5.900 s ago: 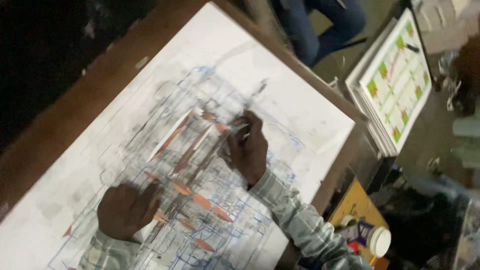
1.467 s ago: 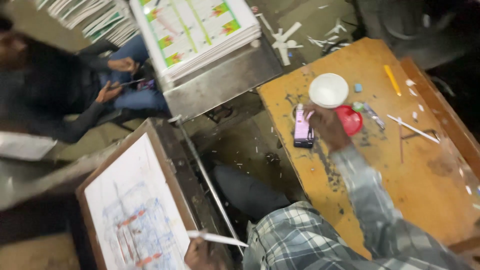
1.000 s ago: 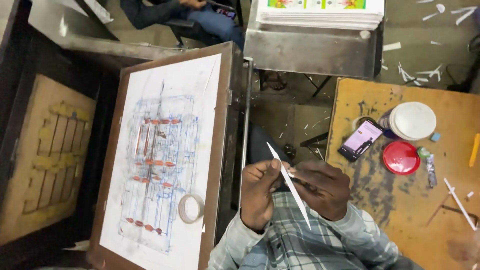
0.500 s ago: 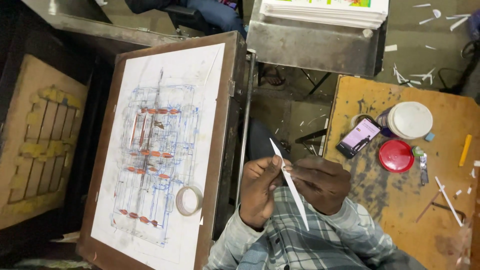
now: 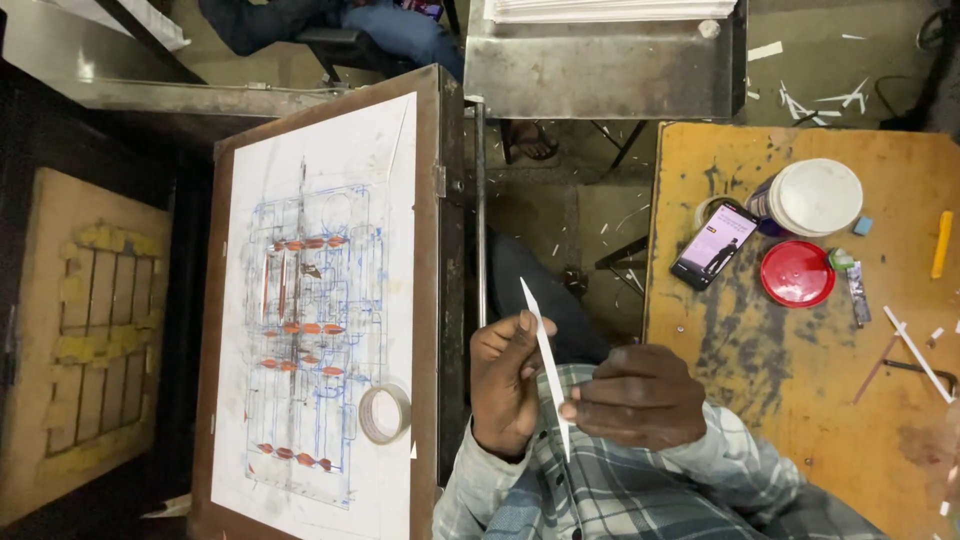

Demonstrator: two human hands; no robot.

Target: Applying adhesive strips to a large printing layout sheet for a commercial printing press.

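White, thin pointed strip (image 5: 545,350) pinched btwn both hands over the lap, between the drawing board (image 5: 452,300) on the left & the stained orange table (image 5: 800,400) on the right. Left hand (image 5: 505,385) curled round the strip's middle, thumb and fingertips pressed on it; right hand (image 5: 640,395) closed over the lower end, fingertips nipping it near the bottom tip. Upper point sticking free, tilted up and to the left. Looks like fine handwork on the strip, trimming or shaping prob., though no blade visible, so can't tell exactly. To do it well: keep both grips close together so the thin piece doesn't bow or snap, steady the wrists against the body, work w/ light pressure, keep the free tip clear of the board edge. On the board, white sheet w/ blue-line drawing and orange marks (image 5: 305,330), tape roll (image 5: 384,413) lying at its lower right. On the table, well apart from the hands: phone (image 5: 714,245) w/ lit screen, red lid (image 5: 797,273), white-lidded tub (image 5: 808,197), yellow stick (image 5: 942,243), more white slivers (image 5: 915,338) near the right edge. Another person's legs at top, seated.
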